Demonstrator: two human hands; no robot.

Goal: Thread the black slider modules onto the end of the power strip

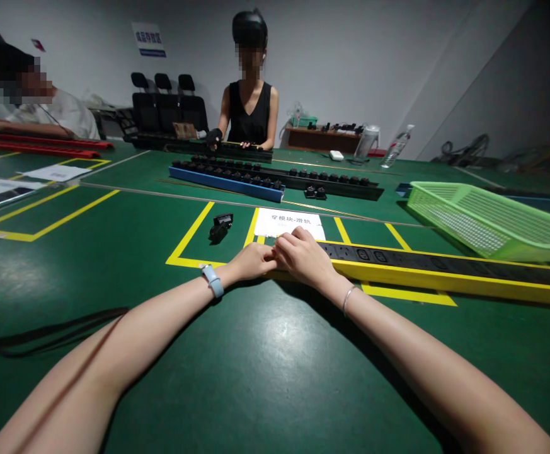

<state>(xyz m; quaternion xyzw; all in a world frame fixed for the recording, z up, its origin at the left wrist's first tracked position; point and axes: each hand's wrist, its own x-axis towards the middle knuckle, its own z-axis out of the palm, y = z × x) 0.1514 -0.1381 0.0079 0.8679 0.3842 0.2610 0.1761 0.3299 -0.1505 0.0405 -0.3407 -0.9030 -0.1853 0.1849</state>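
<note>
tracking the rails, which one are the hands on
The yellow rail: the left hand and right hand meet at its end. The blue rail, black rail and red rails lie farther off.

— Anything legible here?
— Yes. A white sheet (290, 223) lies on the table (256, 353) just beyond the fingers (288, 243). It carries one printed line of Chinese characters, which looks like 穿模块-滑轨.
— And farther off?
— Far past the fingers and to their left, a white-and-blue sign (148, 40) hangs on the back wall (350, 57). Its large characters seem to read 成品存放区; the line under them is too small to read.
— The papers (56, 171) well to the left of the fingers?
— Printed, but too small to make out
</note>
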